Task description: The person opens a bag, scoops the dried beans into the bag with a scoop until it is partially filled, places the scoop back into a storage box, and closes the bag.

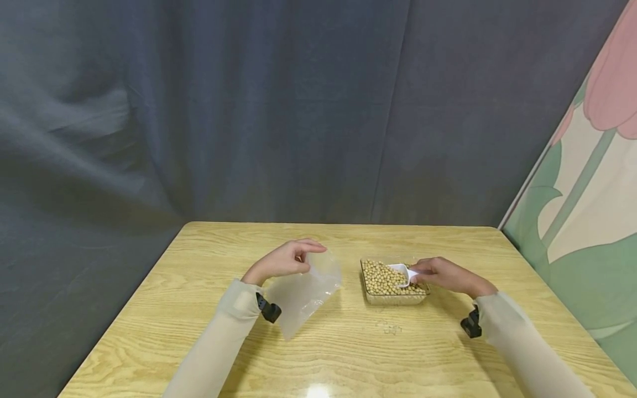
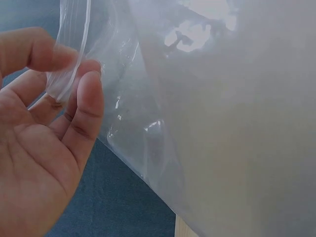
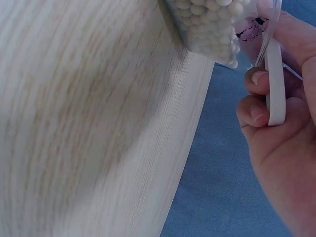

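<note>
In the head view, the left hand [image 1: 285, 262] pinches a glossy, transparent plastic bag [image 1: 304, 305], its long axis slanting down toward the near edge of the wood-grain counter [image 1: 358, 359], while the right hand [image 1: 446, 275] grips a white plastic scoop [image 1: 400, 273], bowl pointing left among round beige beans [image 1: 377, 278] in a clear rectangular container [image 1: 395, 300]. The left wrist view shows thumb and fingers together on the bag's ridged edge, its film creased and shiny. In the right wrist view, curled fingers clamp the scoop's flat white handle [image 3: 275, 91] beside the container.
</note>
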Available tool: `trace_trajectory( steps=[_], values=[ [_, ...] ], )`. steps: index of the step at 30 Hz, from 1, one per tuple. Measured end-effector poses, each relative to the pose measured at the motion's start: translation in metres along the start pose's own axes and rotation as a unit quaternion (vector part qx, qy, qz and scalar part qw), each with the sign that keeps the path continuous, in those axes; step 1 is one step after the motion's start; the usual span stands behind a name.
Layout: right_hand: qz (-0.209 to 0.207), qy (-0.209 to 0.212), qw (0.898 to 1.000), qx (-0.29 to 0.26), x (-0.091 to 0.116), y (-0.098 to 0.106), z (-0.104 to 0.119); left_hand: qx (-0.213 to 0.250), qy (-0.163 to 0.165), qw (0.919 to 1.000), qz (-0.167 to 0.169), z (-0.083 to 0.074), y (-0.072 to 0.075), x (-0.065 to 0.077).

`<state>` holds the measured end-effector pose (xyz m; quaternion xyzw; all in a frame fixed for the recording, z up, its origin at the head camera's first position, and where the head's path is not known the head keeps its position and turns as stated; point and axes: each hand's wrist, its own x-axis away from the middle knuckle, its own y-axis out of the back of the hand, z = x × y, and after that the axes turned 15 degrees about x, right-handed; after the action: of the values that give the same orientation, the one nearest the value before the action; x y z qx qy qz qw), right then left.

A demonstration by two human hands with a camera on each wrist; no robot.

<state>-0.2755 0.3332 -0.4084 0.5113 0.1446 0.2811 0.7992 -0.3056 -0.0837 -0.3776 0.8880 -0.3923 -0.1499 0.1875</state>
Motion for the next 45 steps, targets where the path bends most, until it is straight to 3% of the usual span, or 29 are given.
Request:
trace_trajectory(
  steps=[5, 17, 26, 34, 45],
  values=[
    [-0.007, -0.007, 1.0, 0.005, -0.0018, -0.001, 0.003, 0.0, -0.002, 1.0, 0.0, -0.0003, 0.0008, -0.0001],
    [-0.02, 0.021, 1.0, 0.004, 0.0023, -0.0031, 0.0023, -0.007, 0.001, 1.0, 0.0, 0.0025, 0.0003, -0.001],
    [-0.024, 0.022, 0.999, -0.027, 0.0035, -0.0061, -0.0012, -0.01, 0.002, 0.9999, 0.001, 0.0022, -0.0001, -0.001],
    [-0.01, -0.003, 0.999, -0.048, 0.0058, -0.0049, 0.0019, -0.008, 0.005, 1.0, 0.002, 0.0031, 0.0003, -0.0011],
    [-0.02, -0.018, 0.998, -0.063, 0.0061, -0.0083, -0.0009, 0.002, 0.013, 0.9999, 0.001, -0.0006, -0.0002, 0.0014]
  ],
)
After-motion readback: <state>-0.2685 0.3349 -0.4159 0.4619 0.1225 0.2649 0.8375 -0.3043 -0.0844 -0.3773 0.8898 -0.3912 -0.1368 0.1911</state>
